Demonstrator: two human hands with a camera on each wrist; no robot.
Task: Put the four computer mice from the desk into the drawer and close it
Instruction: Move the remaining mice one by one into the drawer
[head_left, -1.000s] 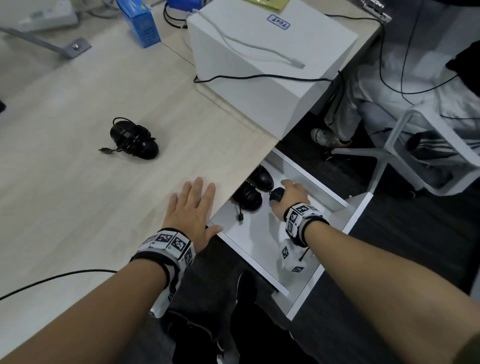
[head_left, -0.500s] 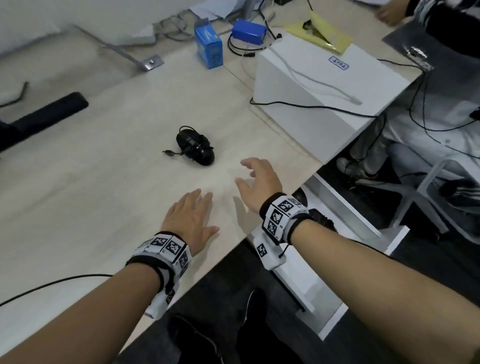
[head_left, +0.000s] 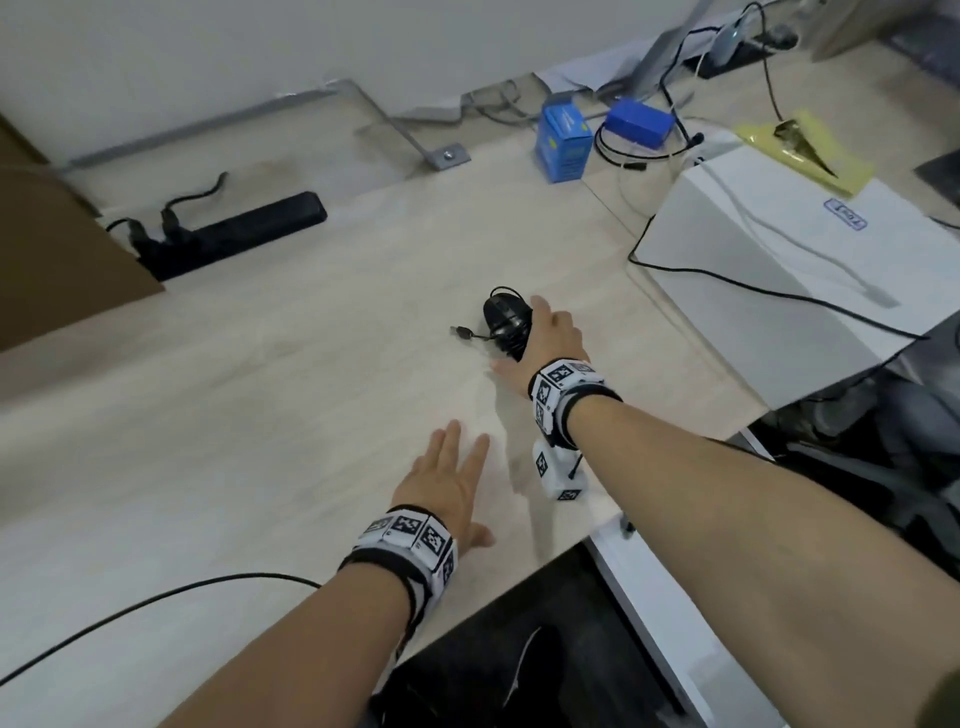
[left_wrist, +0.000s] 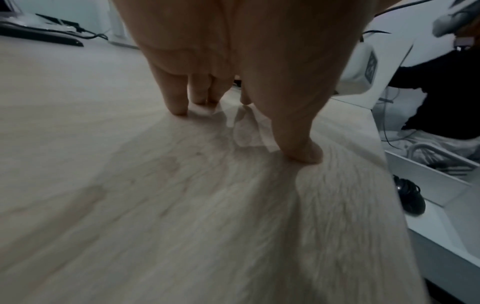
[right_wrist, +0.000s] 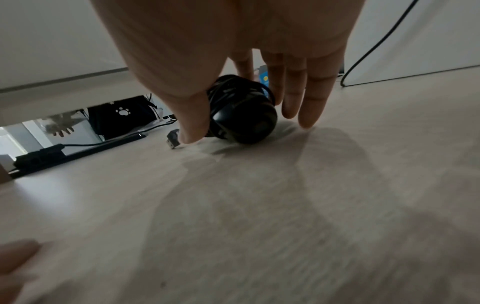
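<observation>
Swinging our right hand (head_left: 551, 332) up from the drawer (left_wrist: 439, 197) to the bench (head_left: 260, 415), we had reached the last mouse (right_wrist: 244, 115), so three seemed stowed. Its fingers (right_wrist: 311, 102) spread wide, thumb and fingertips straddling the mouse, not yet gripping. Our left hand (head_left: 447, 493) lay flat, fingers straight, behind.

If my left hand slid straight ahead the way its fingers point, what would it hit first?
Probably the right hand and the black mouse it is closing around; bare desk lies between. The line may pass just left of them; depth is unclear.
</observation>
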